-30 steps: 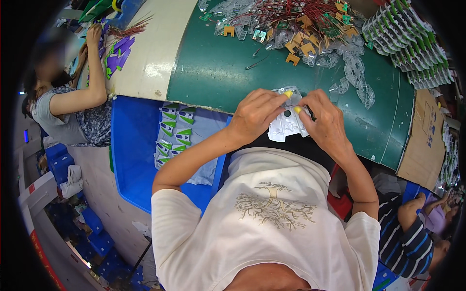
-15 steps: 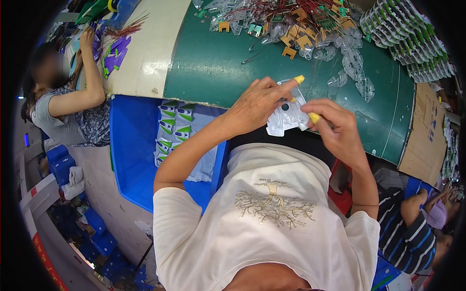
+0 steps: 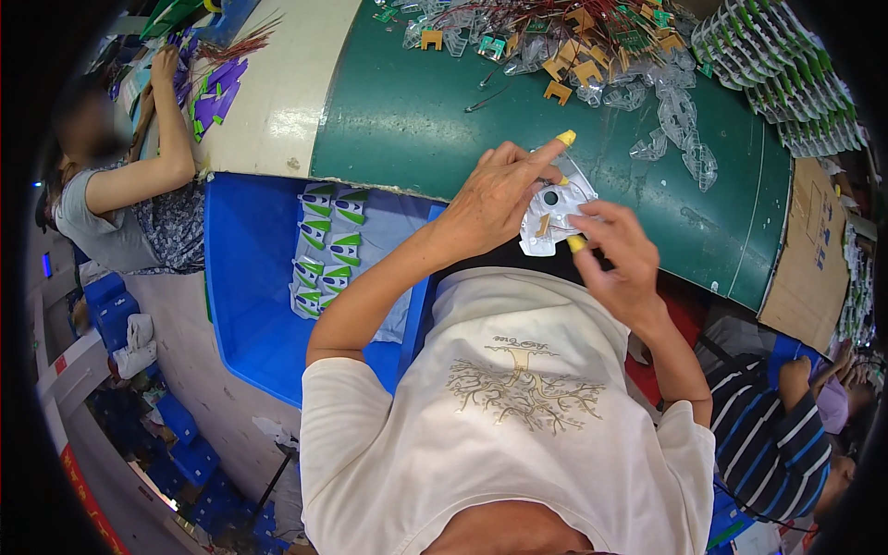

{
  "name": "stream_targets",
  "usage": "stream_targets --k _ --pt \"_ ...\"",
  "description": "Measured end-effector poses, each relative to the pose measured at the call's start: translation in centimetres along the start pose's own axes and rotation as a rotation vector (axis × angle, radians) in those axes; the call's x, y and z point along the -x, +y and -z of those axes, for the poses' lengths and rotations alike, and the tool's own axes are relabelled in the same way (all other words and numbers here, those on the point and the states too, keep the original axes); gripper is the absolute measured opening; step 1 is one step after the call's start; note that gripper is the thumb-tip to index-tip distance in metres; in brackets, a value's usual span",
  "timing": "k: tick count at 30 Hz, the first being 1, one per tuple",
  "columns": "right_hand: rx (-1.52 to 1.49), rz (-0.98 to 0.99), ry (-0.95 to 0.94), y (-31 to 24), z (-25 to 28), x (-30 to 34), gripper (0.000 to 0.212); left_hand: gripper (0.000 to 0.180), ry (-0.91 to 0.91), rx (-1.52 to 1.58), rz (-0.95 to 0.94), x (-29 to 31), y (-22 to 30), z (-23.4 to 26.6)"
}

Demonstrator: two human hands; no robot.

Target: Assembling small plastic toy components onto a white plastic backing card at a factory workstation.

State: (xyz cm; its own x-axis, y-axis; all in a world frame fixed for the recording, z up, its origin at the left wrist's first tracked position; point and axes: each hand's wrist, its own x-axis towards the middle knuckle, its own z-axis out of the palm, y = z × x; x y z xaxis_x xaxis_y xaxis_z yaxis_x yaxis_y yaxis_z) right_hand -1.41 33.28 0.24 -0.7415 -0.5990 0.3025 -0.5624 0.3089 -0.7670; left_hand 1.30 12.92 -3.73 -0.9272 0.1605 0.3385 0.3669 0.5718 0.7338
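A white plastic shell (image 3: 561,209) with a round dark hole and a small tan piece (image 3: 544,225) in it sits tilted over the near edge of the green table. My left hand (image 3: 495,199) grips the shell from its left side, with yellow covers on fingertips. At its right edge, my right hand (image 3: 618,250) has curled fingers on the shell and its yellow-covered thumb against the near side. Anything small under those right fingertips is hidden.
Loose clear plastic parts (image 3: 680,116), orange clips (image 3: 557,91) and red wires (image 3: 518,14) pile at the far side of the green table (image 3: 398,120). Stacked green-white shells (image 3: 786,74) stand at far right. A blue bin (image 3: 250,277) holds finished-looking shells (image 3: 314,231). A co-worker (image 3: 120,185) sits left.
My right hand has shifted left and nearer to me, its fingers less tightly pinched. The shell has turned slightly, and a tan piece now shows in it.
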Motion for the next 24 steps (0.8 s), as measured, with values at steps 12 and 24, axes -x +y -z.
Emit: stream_targets --k 12,24 --pt "-0.203 -0.367 0.142 4.2 3.1 2.2 0.018 0.038 0.111 0.169 0.024 -3.3 5.1 2.1" --pt "0.004 -0.514 0.786 16.7 20.0 6.1 0.008 0.070 0.215 1.489 -0.521 -7.5 23.7 9.4"
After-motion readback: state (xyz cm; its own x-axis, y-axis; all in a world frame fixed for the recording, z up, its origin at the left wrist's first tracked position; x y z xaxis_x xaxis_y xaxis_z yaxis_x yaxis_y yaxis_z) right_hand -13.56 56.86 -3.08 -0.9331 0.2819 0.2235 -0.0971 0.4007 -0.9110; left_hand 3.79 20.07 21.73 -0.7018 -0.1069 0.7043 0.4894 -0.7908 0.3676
